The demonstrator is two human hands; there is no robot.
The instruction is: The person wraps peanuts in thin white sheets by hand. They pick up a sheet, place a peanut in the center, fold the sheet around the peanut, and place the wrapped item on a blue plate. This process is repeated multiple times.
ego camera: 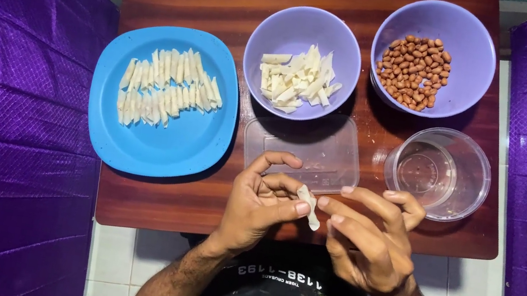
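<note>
a small pale dough strip (309, 205), slightly twisted, is being pinched between the left hand (261, 205) and right hand (369, 241) at the table's near edge, its lower end partly hiding behind fingertips, while far bowls are holding peanuts (413, 71) and cut strips (298, 79).
</note>
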